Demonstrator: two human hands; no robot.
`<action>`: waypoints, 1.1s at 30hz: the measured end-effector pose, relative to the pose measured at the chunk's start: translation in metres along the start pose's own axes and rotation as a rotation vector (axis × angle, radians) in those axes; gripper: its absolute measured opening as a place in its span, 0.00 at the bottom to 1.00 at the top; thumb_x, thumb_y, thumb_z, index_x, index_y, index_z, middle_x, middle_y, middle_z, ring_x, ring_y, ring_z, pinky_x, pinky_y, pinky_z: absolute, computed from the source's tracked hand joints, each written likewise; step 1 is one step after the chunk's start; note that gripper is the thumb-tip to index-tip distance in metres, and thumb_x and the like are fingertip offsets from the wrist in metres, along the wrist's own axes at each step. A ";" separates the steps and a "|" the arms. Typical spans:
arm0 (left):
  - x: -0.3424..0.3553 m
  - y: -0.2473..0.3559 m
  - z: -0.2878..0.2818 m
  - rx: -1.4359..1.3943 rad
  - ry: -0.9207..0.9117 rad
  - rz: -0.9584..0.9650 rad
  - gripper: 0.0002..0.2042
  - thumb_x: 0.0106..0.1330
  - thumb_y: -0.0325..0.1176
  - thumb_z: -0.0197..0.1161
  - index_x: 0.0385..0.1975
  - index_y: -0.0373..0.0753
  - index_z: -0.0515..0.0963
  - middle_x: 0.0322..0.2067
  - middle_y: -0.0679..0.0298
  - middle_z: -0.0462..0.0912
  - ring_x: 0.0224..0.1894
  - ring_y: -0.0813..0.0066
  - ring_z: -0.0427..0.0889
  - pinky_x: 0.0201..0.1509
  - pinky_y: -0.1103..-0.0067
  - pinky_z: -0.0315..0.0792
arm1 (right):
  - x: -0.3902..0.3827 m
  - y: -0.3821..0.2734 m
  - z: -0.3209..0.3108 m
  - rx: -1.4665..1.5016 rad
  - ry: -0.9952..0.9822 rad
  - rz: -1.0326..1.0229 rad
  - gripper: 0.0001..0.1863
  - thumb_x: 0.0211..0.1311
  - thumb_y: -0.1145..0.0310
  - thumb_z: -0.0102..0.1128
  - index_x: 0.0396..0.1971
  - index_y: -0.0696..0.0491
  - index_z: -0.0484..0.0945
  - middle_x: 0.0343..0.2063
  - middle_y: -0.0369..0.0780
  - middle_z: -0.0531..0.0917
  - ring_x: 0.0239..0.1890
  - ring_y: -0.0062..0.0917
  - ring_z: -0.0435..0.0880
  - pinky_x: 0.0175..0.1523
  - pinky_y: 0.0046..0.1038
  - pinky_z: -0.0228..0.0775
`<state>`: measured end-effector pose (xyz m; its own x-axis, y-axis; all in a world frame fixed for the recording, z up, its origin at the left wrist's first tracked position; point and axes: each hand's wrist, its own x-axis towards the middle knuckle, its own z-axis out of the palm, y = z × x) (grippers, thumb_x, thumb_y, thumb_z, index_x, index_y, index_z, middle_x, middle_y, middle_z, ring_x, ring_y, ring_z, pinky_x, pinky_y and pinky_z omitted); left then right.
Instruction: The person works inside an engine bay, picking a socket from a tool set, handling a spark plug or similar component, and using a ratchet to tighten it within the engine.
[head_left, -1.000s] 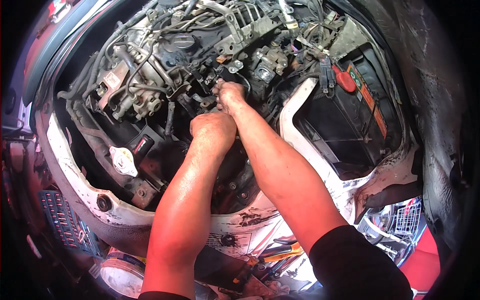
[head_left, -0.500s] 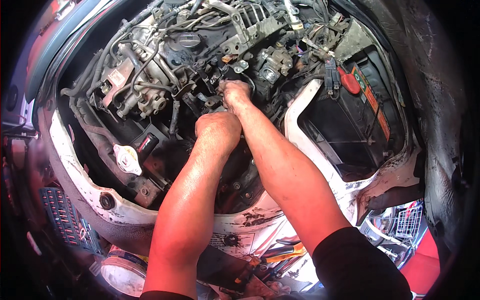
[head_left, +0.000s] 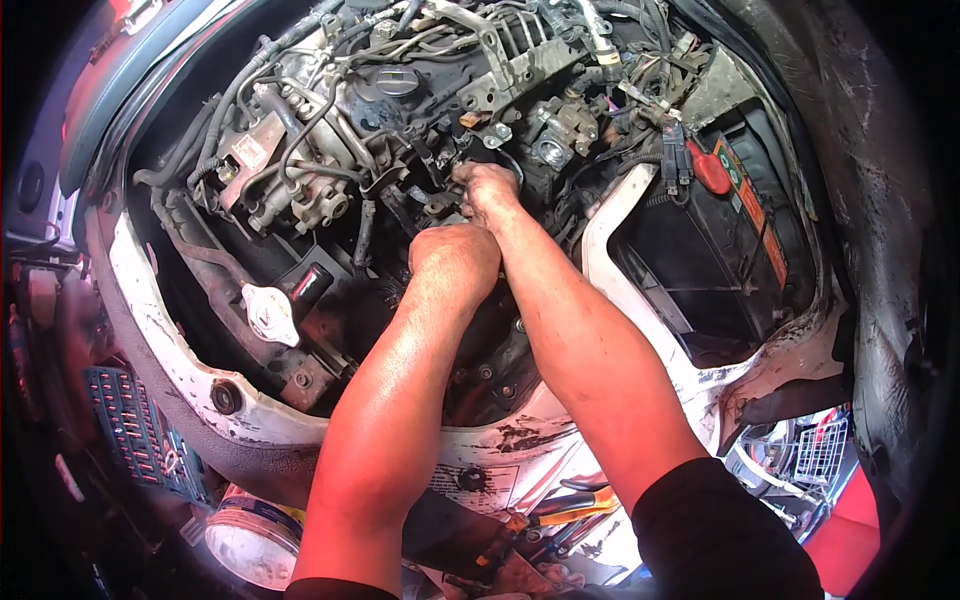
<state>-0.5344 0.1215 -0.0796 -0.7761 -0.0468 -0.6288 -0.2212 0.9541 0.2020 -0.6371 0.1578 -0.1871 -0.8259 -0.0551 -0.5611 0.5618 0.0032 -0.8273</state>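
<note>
Both my arms reach down into an open engine bay. My left hand [head_left: 455, 258] is curled into a fist over the middle of the bay, and whatever it grips is hidden beneath it. Just beyond it my right hand [head_left: 488, 190] is closed too, its fingers down among the engine parts; what lies in them does not show. The two hands nearly touch. Beyond the right hand are a small metal bracket [head_left: 497, 135] and a round-faced metal housing [head_left: 552, 150]. The engine [head_left: 400, 82] with its black filler cap rises at the far side.
A battery [head_left: 690, 235] with a red terminal cover sits at the right. A radiator cap [head_left: 270, 314] is near left, inside the white body rim [head_left: 603, 235]. Outside lie a socket set [head_left: 130, 430], a tub [head_left: 250, 545] and orange-handled pliers [head_left: 575, 508].
The whole view has shifted a little, so the scene sits slightly farther right. Both hands stay closed at about the same place in the engine bay.
</note>
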 end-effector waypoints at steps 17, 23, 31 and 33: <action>0.006 0.001 0.000 -0.026 -0.049 -0.041 0.13 0.57 0.24 0.64 0.42 0.40 0.87 0.46 0.59 0.88 0.50 0.63 0.87 0.52 0.68 0.80 | 0.005 -0.001 -0.011 0.197 -0.107 0.172 0.11 0.65 0.61 0.65 0.38 0.52 0.81 0.28 0.36 0.83 0.16 0.16 0.69 0.18 0.22 0.57; 0.010 0.001 0.002 -0.079 -0.026 -0.074 0.14 0.56 0.24 0.66 0.43 0.41 0.87 0.45 0.59 0.89 0.50 0.64 0.87 0.52 0.69 0.80 | 0.007 0.000 -0.012 0.245 -0.182 0.194 0.08 0.65 0.65 0.64 0.38 0.52 0.80 0.27 0.37 0.81 0.15 0.17 0.68 0.17 0.22 0.57; 0.010 0.001 0.001 -0.046 -0.060 -0.056 0.13 0.55 0.24 0.68 0.40 0.42 0.88 0.45 0.60 0.89 0.50 0.66 0.87 0.51 0.70 0.80 | 0.000 -0.004 -0.011 0.249 -0.118 0.203 0.08 0.68 0.64 0.60 0.32 0.52 0.76 0.22 0.35 0.77 0.16 0.17 0.67 0.17 0.21 0.55; 0.010 0.001 0.002 -0.042 -0.060 -0.049 0.13 0.55 0.24 0.68 0.41 0.42 0.88 0.45 0.61 0.89 0.50 0.66 0.87 0.51 0.70 0.80 | -0.001 -0.004 -0.011 0.241 -0.110 0.222 0.10 0.69 0.61 0.59 0.32 0.51 0.76 0.22 0.35 0.77 0.16 0.17 0.67 0.18 0.21 0.55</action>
<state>-0.5414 0.1222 -0.0871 -0.7269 -0.0742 -0.6827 -0.2839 0.9377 0.2005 -0.6386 0.1689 -0.1833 -0.6794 -0.1873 -0.7095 0.7333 -0.2081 -0.6473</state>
